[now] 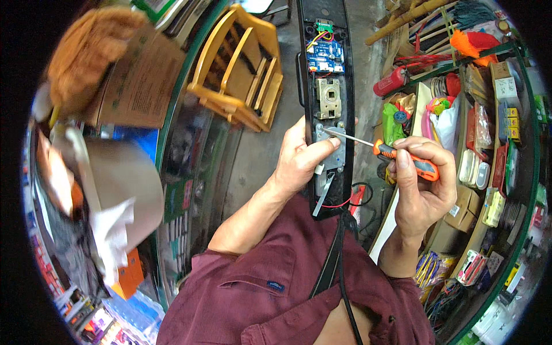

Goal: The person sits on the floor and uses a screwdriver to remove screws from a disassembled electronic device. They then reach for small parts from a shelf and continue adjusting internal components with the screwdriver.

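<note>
My left hand grips a long black smart lock panel by its left side. The thumb presses on a grey metal plate inside it. In my right hand is a screwdriver with an orange and black handle. Its thin shaft points left, and the tip lies at the upper left part of the plate; whether it sits in a screw is too small to tell. Farther up the panel are a square-holed metal mechanism and a blue circuit board with coloured wires. A white ribbon cable hangs below the plate.
A wooden chair-like rack stands on the floor at far left. Glass-edged shelves of packets and boxes line the right, near a red cylinder. Left are a cardboard box and a glass case. A black cord hangs over my shirt.
</note>
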Demonstrator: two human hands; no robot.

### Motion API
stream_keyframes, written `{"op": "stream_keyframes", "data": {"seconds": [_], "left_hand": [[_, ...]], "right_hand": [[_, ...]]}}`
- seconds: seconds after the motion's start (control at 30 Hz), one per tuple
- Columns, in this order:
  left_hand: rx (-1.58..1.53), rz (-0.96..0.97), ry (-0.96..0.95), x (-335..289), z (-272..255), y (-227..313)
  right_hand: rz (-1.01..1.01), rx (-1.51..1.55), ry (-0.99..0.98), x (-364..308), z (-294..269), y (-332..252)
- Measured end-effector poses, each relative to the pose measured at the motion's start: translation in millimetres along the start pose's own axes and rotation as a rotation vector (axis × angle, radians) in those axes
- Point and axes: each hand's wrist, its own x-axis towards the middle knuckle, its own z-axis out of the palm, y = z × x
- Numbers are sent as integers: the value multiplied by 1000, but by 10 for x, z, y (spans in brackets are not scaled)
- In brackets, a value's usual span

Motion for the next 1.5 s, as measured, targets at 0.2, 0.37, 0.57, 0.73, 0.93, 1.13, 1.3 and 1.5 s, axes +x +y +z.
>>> {"op": "stream_keyframes", "data": {"seconds": [0.2,0.37,0.57,0.73,0.93,1.13,1.3,1.5], "left_hand": [[86,28,-36,1266,-71,222],[275,85,-23,2131,-428,382],[63,53,67,3318,-894,469],[-49,-25,52,4375,-822,505],[-75,-53,57,5686,-225,704],[-133,-60,96,6803,-55,797],[-128,-109,86,7888,-156,827],[-124,-100,46,9381,-431,894]], "right_hand": [[18,-329,50,1135,146,233],[7,-521,-153,2084,490,470],[-379,-390,-577,3467,940,1336],[-234,-341,-694,4620,828,1923],[-440,-288,-682,6027,497,2412],[-467,-436,-672,7090,393,2906],[-319,-512,-662,7944,420,3478],[-299,-653,-626,9150,658,4234]]}}
